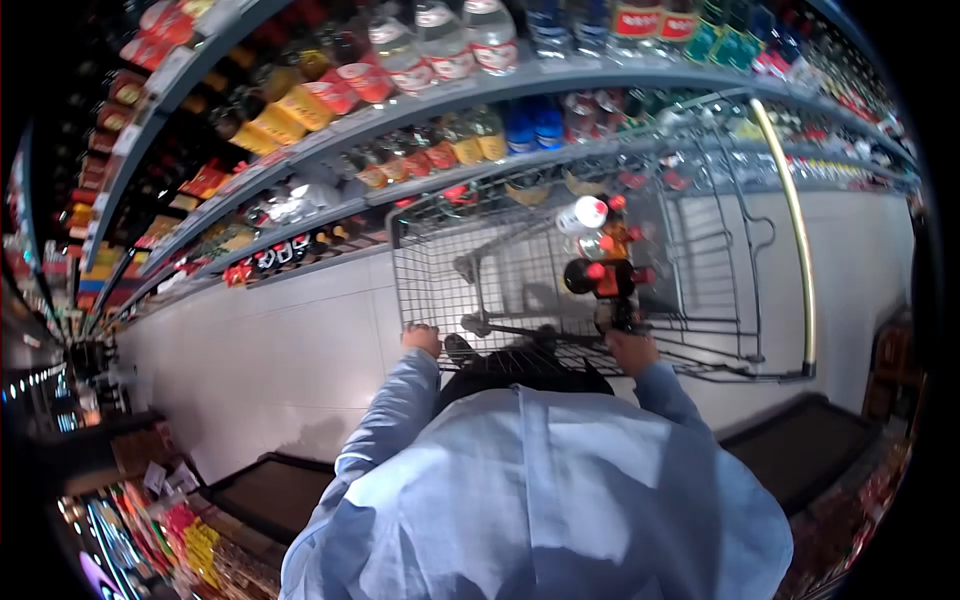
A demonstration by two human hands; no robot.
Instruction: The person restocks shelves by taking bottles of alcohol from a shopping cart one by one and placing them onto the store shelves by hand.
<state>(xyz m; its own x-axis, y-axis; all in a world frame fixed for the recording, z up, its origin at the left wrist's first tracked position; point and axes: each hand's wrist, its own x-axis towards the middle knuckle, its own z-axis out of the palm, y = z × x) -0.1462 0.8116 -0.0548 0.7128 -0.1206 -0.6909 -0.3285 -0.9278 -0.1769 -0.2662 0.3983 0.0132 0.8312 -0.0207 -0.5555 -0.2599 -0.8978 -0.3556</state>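
Note:
A wire shopping cart (520, 270) stands in front of me, its pale handle bar (785, 200) off to the right. My left hand (421, 339) is closed on the cart's near rim at its left corner. Inside the cart, toward the right, several bottles are grouped: a white bottle with a red cap (581, 215), an orange one (615, 240) and a dark one with a red cap (590, 276). My right hand (631, 350) is at the near side of the cart, its fingers against a dark bottle (617, 316).
Long shelves (440, 95) of bottles curve along the far side of the cart. Behind me are dark low platforms (275, 490) and packaged goods (190, 540). Pale floor (270, 350) shows left of the cart.

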